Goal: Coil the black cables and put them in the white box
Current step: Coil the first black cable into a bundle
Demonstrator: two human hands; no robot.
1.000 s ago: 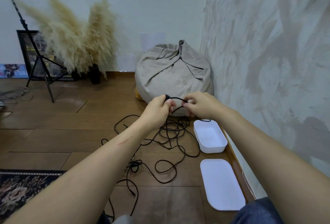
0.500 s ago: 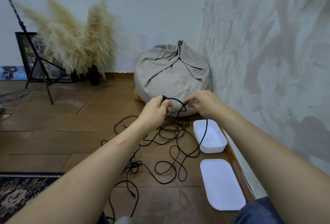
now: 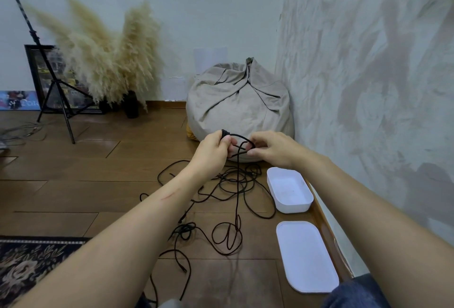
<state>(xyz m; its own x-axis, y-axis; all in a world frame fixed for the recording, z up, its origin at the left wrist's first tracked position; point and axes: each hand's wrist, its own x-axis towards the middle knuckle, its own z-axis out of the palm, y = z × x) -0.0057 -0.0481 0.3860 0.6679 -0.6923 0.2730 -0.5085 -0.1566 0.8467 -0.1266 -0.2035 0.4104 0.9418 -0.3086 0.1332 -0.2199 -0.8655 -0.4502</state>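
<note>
Black cables [image 3: 228,182] lie tangled on the wooden floor in front of me. My left hand [image 3: 213,148] grips the start of a small coil of one cable, its end sticking up above the fist. My right hand [image 3: 271,149] pinches the same cable close beside the left hand, and a strand hangs from there down to the floor. The white box [image 3: 290,191] stands open and empty on the floor to the right, below my right wrist.
The box's white lid [image 3: 307,256] lies flat nearer to me. A grey beanbag [image 3: 239,103] sits in the corner behind my hands, by the right wall. A tripod [image 3: 52,84], pampas grass [image 3: 105,57] and a patterned rug [image 3: 29,263] are at the left.
My right hand has come back in toward the left hand, laying a loop of cable against it. The hanging strand now drops straight between the hands instead of swinging out over the box.
</note>
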